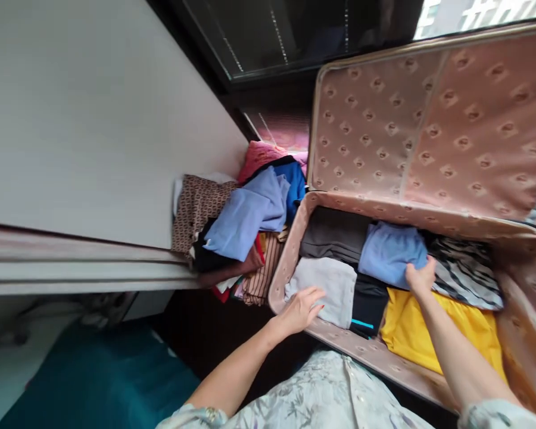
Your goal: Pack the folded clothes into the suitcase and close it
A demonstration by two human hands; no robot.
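Observation:
My left hand lies flat on the near left corner of a folded light grey garment, its fingers stretched out. My right hand grips the right edge of a folded blue garment, thumb on top and the other fingertips partly hidden at its side. Both garments lie in an open suitcase with pink patterned lining. Around them are a dark grey folded garment, a black one with a turquoise stripe, a yellow one and a black-and-white striped one.
The suitcase lid stands raised against a dark window frame. Left of the case is a heap of clothes with a light blue garment on top. A white panel borders the heap; teal fabric lies lower left.

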